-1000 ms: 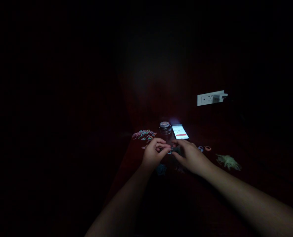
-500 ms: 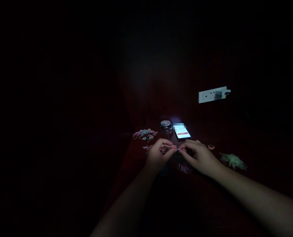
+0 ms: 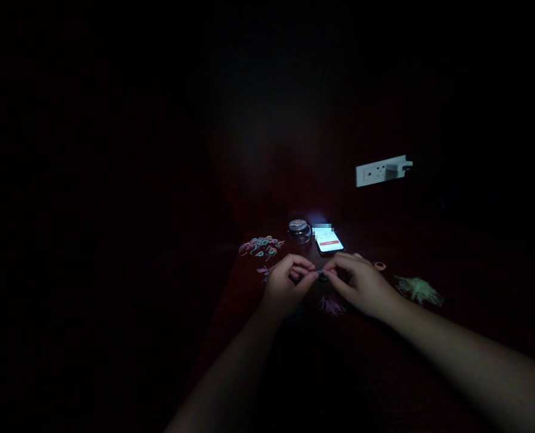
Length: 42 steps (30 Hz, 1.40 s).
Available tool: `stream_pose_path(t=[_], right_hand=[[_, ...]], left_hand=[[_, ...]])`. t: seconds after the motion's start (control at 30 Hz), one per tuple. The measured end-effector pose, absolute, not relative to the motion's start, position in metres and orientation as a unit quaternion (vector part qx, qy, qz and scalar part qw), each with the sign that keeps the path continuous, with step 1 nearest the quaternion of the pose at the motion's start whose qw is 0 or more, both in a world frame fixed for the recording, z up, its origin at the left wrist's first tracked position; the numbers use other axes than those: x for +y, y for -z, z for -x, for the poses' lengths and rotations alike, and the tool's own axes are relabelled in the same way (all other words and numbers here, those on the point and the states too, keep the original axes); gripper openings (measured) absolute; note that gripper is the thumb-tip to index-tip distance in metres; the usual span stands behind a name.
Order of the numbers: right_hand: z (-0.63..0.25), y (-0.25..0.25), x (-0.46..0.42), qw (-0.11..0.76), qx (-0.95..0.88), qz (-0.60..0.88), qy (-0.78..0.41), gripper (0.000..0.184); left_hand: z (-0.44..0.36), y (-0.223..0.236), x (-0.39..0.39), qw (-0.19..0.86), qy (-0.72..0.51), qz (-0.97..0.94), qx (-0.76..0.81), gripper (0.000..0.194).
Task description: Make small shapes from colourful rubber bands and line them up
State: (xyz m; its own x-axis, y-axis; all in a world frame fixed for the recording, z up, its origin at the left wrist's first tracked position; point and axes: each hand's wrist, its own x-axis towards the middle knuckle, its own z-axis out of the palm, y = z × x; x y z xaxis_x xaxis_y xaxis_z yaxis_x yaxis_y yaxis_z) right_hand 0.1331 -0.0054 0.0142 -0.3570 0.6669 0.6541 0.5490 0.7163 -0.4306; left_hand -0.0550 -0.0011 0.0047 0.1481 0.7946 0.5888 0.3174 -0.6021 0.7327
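Between my two hands stretches a thin pale strand (image 3: pixel 320 271), its kind too small and dark to make out. My left hand (image 3: pixel 285 285) pinches one end with thumb and fingertips. The other end is in the closed fingertips of my right hand (image 3: pixel 357 281), a short gap away. Below the hands lies a loose bundle of purple strands (image 3: pixel 333 306). A pile of pale green strands (image 3: pixel 419 290) rests to the right of my right wrist. Past my right hand sits a small orange ring (image 3: pixel 380 266).
A heap of small coloured loops (image 3: pixel 262 245) lies near the table's left edge. Behind my hands stand a lidded clear jar (image 3: pixel 299 233) and a lit phone (image 3: pixel 330 242). A socket with a plug (image 3: pixel 380 171) is on the wall. Most of the surroundings are dark.
The whole view has shifted slightly, so things appear a little further left. Both hands keep their pinch on the strand, with only slight finger movement.
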Motion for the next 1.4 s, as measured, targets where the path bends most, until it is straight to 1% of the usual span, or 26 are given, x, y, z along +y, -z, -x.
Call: stream_pose_path(t=[0.1, 0.3, 0.5, 0.8, 0.93, 1.03, 1.2, 1.4], right_hand=[[-0.1328, -0.0147, -0.0054, 0.427, -0.823, 0.368, -0.073, 0.011], [-0.1316, -0.0163, -0.0068, 0.43, -0.823, 0.366, -0.068, 0.011], [-0.1318, -0.0153, -0.006, 0.432, -0.824, 0.361, -0.062, 0.011], [-0.1331, -0.0144, -0.0042, 0.416, -0.83, 0.368, -0.057, 0.01], [-0.1333, -0.0147, -0.0053, 0.413, -0.83, 0.369, -0.064, 0.006], [-0.133, -0.0161, -0.007, 0.414, -0.834, 0.359, -0.067, 0.01], [-0.1324, -0.0166, -0.0069, 0.416, -0.836, 0.352, -0.063, 0.01], [-0.1329, -0.0145, -0.0053, 0.414, -0.835, 0.356, -0.059, 0.011]], left_hand=[[0.0554, -0.0043, -0.0013, 0.23, -0.509, -0.732, 0.39, 0.02], [0.0558, -0.0036, -0.0008, 0.246, -0.495, -0.738, 0.388, 0.019], [0.0565, -0.0029, 0.0008, 0.243, -0.479, -0.743, 0.398, 0.023], [0.0568, -0.0056, -0.0006, 0.218, -0.481, -0.749, 0.401, 0.019], [0.0571, -0.0063, -0.0007, 0.219, -0.475, -0.754, 0.398, 0.019], [0.0574, -0.0057, 0.0, 0.22, -0.475, -0.756, 0.394, 0.02], [0.0573, -0.0052, 0.0001, 0.223, -0.468, -0.759, 0.394, 0.019], [0.0569, -0.0079, -0.0011, 0.198, -0.472, -0.759, 0.402, 0.017]])
